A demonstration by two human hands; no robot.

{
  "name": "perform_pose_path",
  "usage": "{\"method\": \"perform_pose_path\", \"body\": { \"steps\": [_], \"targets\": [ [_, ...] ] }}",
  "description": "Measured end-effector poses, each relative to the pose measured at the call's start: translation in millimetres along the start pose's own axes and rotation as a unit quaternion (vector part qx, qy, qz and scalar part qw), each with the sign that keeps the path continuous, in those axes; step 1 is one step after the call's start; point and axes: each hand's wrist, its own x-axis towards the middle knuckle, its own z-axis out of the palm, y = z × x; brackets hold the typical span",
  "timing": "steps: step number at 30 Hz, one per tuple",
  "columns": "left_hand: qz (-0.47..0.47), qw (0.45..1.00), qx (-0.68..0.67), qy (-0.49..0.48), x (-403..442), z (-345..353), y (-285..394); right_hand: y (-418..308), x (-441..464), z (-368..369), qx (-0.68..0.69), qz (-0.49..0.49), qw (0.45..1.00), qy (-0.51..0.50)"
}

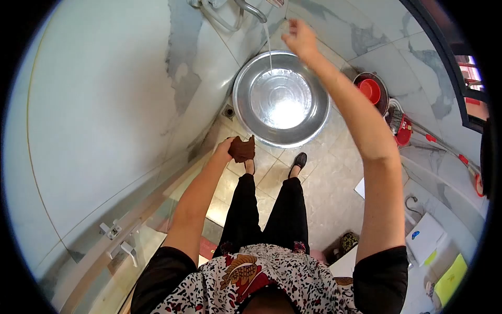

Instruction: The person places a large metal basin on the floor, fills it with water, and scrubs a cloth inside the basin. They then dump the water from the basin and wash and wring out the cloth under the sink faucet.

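Note:
My left hand [226, 148] grips a folded brown cloth [242, 150], held out over the floor beside the basin. Out past the far rim of a large round metal basin [243, 118], my right hand [300, 39] is raised near the faucet [252, 9]. Its fingers are loosely bent and apart, slightly blurred, and I see nothing in them. A thin stream of water [269, 47] runs from the spout into the basin, which has shallow water in it.
Against the right wall stand a dark bucket with a red basin [369, 91] in it, a brush, a red dustpan [403, 131] and long-handled tools. A white toilet [426, 238] is at lower right. A floor drain [228, 111] lies left of the metal basin. A glass partition runs along the left.

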Motion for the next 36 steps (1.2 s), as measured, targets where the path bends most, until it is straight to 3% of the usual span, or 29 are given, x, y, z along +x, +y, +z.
{"method": "perform_pose_path", "body": {
  "steps": [2,4,7,9,10,11,12,14,17,18,20,24,26,32,36],
  "targets": [
    [-0.001,1.0,0.005,-0.013,-3,7,-1,36,-50,25,0.0,0.08,0.991,-0.109],
    [-0.021,1.0,0.004,-0.012,-28,29,5,50,-115,42,0.003,0.09,0.981,-0.172],
    [-0.034,0.998,0.032,-0.047,-39,43,5,35,-195,43,0.113,0.213,0.891,-0.385],
    [-0.053,0.995,0.054,-0.063,-45,48,1,41,-251,61,0.091,0.063,0.904,-0.413],
    [-0.059,0.992,0.077,-0.08,-42,49,-2,44,-268,65,0.12,0.068,0.872,-0.47],
    [-0.063,0.988,0.1,-0.096,-40,50,-3,46,-287,73,0.122,0.054,0.875,-0.466],
    [-0.066,0.988,0.105,-0.096,-43,52,-5,42,-295,71,0.124,0.059,0.876,-0.463],
    [-0.078,0.974,0.188,-0.103,-53,55,-4,32,-303,66,0.254,0.151,0.763,-0.575],
    [-0.089,0.972,0.198,-0.092,-66,54,-7,11,-309,55,0.173,0.233,0.73,-0.619],
    [-0.088,0.974,0.188,-0.094,-65,49,-9,14,-316,58,0.173,0.235,0.732,-0.616],
    [-0.075,0.977,0.16,-0.117,-63,39,-15,24,-333,66,0.157,0.156,0.797,-0.562],
    [-0.015,0.979,0.114,-0.167,-50,8,-22,23,-345,62,0.181,0.203,0.799,-0.536],
    [-0.002,0.973,0.15,-0.176,-53,-4,-20,13,-348,55,0.258,0.349,0.756,-0.49],
    [0.028,0.929,0.262,-0.261,-73,-1,-18,-37,-365,19,0.388,0.397,0.763,-0.332],
    [0.007,0.881,0.344,-0.323,-126,37,-12,-69,-372,-13,0.493,0.45,0.718,-0.198]
  ]
}}
